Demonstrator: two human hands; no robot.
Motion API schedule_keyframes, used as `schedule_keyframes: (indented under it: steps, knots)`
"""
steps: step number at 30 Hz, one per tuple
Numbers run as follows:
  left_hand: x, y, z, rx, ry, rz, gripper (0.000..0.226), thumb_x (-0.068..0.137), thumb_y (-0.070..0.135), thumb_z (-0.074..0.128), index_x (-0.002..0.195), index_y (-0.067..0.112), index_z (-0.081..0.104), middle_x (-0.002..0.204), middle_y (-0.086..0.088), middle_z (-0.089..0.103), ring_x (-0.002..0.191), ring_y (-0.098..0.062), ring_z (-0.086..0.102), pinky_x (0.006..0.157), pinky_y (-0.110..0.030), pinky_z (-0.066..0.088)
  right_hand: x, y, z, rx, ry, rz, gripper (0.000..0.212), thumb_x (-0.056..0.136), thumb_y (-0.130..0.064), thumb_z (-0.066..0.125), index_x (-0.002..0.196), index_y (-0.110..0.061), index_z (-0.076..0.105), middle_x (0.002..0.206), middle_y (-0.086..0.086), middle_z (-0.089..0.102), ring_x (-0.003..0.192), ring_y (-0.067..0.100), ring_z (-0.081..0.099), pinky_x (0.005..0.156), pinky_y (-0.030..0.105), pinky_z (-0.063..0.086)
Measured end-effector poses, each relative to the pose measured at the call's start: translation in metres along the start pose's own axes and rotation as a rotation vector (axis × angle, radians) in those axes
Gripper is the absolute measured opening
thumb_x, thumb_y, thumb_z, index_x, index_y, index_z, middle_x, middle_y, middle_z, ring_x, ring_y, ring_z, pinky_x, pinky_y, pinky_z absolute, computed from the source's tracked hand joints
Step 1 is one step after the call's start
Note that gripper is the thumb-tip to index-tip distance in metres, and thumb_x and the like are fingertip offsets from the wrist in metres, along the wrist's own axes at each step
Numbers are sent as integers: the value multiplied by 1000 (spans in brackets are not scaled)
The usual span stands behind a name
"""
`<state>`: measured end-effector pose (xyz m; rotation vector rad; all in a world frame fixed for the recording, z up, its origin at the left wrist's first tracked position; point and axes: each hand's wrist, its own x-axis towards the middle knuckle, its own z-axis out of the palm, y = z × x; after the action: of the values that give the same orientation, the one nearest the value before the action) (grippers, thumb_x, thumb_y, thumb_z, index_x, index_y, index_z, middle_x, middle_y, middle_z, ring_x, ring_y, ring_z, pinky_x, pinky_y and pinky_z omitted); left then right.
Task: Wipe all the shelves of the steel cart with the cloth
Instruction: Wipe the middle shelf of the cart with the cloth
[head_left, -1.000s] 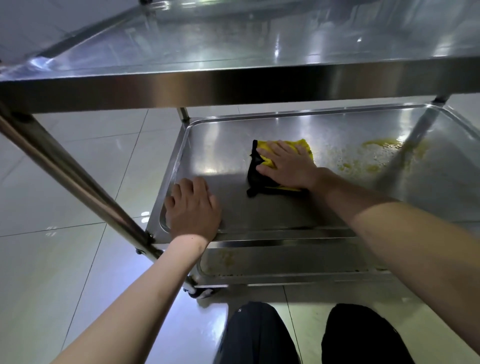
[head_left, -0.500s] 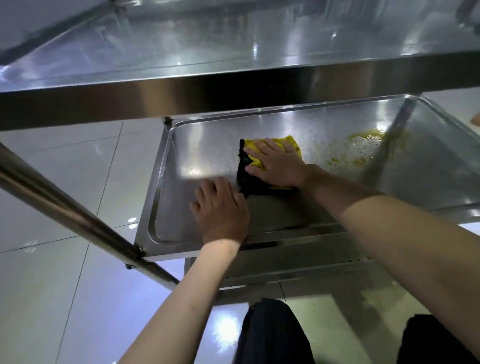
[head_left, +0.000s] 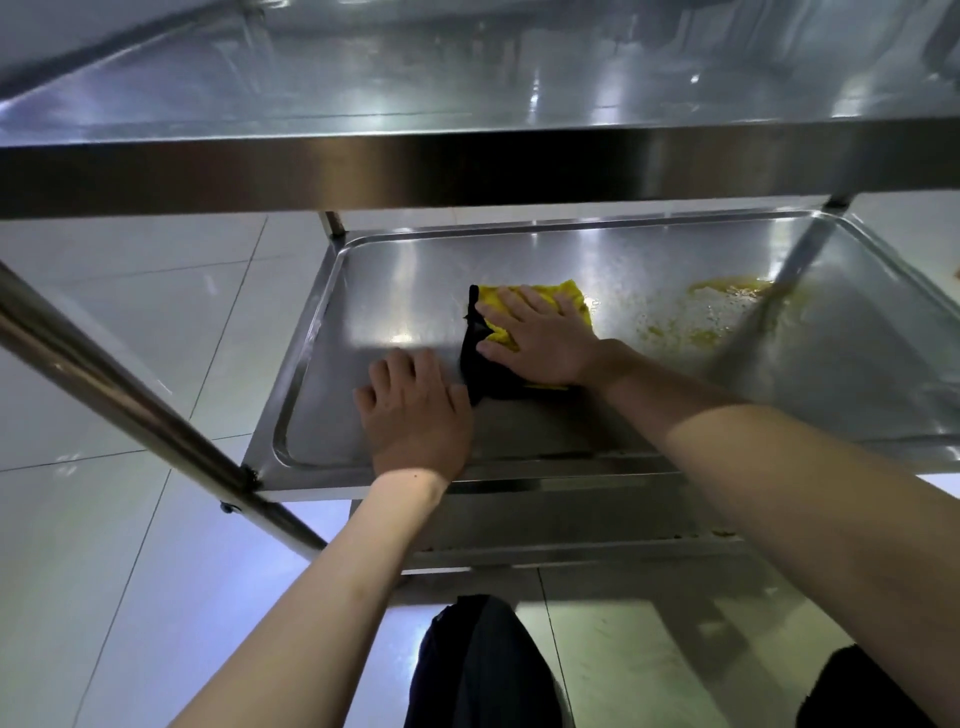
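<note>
Right hand (head_left: 540, 338) presses cloth (head_left: 524, 332) flat-fingered on middle shelf (head_left: 597, 260) to scrub toward yellow spill (head_left: 717, 312); left hand (head_left: 415, 410), fingers straight, braces cart.

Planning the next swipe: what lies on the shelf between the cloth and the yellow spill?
In the head view, only steel of the middle shelf lies between the cloth and the yellow spill, dotted with small yellow specks near the spill; nothing stands there.

Cart shelf (head_left: 395, 291) polished steel; cloth (head_left: 540, 299) napped fabric, maybe microfibre; floor (head_left: 130, 312) glossy tile.
</note>
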<state>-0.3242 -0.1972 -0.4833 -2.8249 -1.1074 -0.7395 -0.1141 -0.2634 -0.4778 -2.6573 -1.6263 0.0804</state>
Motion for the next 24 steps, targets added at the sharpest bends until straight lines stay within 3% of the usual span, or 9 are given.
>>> schedule_keyframes:
  steps: [3,10,19,24]
  knots:
    - [1,2,2,28,14,-28,32,86,34,35,97,9,52,98,-19,54,90,-35,47,72,-41,25,-23,-3,3,-35,10,-42,77,96,-79,10,164,-43,7,175,-4,1,161,22,-2,127,57,3]
    - [0,7,-4,5,32,-67,35,84,31,32,95,5,53,100,-22,54,91,-37,48,75,-45,28,-80,-12,-2,8,-95,-64,74,98,-78,14,163,-48,-1,173,-11,-14,160,17,-16,126,54,-9]
    - [-3,12,-11,35,46,0,37,87,34,27,94,8,51,98,-18,51,90,-35,44,75,-44,33,-99,-16,1,51,-68,-79,73,98,-78,17,163,-49,4,175,-8,-10,160,18,-12,126,57,-6]
    - [6,43,-11,-154,66,-182,29,88,31,31,95,9,49,102,-16,51,96,-35,44,77,-42,29,-101,-16,0,65,-73,-83,73,97,-78,16,163,-49,4,175,-7,-9,160,19,-12,126,57,-6]
